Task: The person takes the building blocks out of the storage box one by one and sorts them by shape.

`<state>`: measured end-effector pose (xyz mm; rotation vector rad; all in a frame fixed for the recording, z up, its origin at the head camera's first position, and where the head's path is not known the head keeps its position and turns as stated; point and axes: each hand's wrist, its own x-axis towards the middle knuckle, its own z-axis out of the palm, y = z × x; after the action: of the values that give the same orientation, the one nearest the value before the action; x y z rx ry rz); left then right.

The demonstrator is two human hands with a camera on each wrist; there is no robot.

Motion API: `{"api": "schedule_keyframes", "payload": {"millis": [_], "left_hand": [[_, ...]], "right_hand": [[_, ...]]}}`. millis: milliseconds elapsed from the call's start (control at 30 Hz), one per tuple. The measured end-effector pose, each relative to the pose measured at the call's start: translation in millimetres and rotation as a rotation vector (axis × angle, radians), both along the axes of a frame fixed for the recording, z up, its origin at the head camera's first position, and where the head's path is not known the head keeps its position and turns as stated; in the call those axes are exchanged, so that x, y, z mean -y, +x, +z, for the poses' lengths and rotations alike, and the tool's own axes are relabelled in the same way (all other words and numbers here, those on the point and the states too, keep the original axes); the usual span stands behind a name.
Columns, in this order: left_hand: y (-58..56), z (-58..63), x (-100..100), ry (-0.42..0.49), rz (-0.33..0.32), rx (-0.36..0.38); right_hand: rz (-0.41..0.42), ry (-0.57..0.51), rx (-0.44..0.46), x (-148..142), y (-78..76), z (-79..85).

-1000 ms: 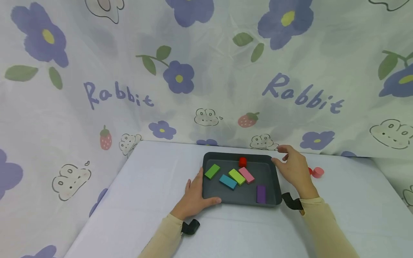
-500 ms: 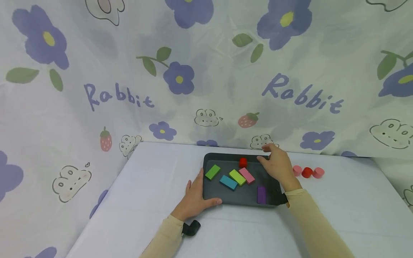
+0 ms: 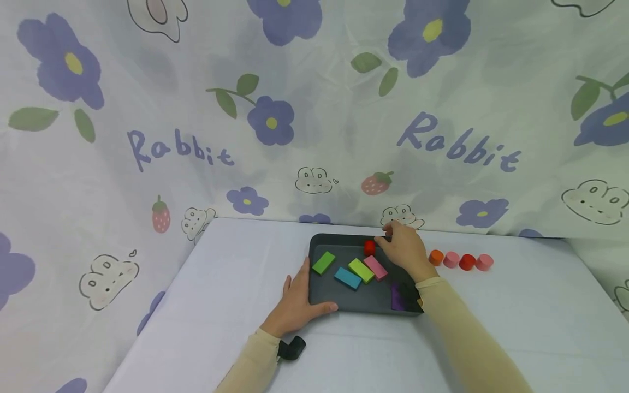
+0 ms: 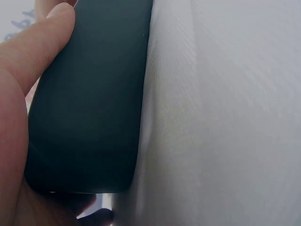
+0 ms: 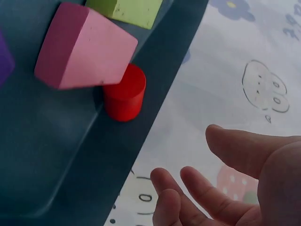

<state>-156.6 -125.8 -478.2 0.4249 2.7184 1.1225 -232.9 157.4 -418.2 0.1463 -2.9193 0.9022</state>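
A dark grey tray (image 3: 361,305) lies on the table in the head view. My left hand (image 3: 295,308) holds its front left corner, thumb along the front wall and fingers along the left side; the left wrist view shows the thumb (image 4: 51,37) against the tray wall. A red cylinder block (image 5: 124,94) stands inside by the back wall. My right hand (image 3: 405,251) hovers over the back right of the tray, close to that cylinder. In the right wrist view its thumb and fingers are spread apart with nothing between them.
In the tray lie a green block (image 3: 324,263), a blue block (image 3: 348,278), a yellow-green block (image 3: 361,270), a pink block (image 3: 375,268) and a purple block (image 3: 397,298), partly hidden by the right wrist. Right of the tray stand several cylinders, including an orange one (image 3: 435,257).
My right hand has moved left from the tray's right edge toward the red cylinder, uncovering more of the cylinders on the table. My left hand and the blocks have stayed put.
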Motion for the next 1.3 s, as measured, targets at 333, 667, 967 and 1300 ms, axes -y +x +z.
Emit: {"api": "schedule_keyframes", "payload": {"millis": [333,667,967,1300], "left_hand": [[0.1,-0.7,0,-0.003,0.004,0.000],[0.1,-0.3,0,-0.012,-0.001,-0.006],[-0.1,-0.7,0,-0.012,0.002,-0.002],[-0.3,-1.4,1,-0.005,0.000,-0.002]], "right_hand": [[-0.025,0.052,0.110,14,-6.2,-6.2],[-0.032,0.096,0.159,24,-13.8,-15.0],[-0.039,0.156,0.236,34,-18.2,-20.0],[-0.040,0.157,0.233,40,-20.1,-25.5]]}}
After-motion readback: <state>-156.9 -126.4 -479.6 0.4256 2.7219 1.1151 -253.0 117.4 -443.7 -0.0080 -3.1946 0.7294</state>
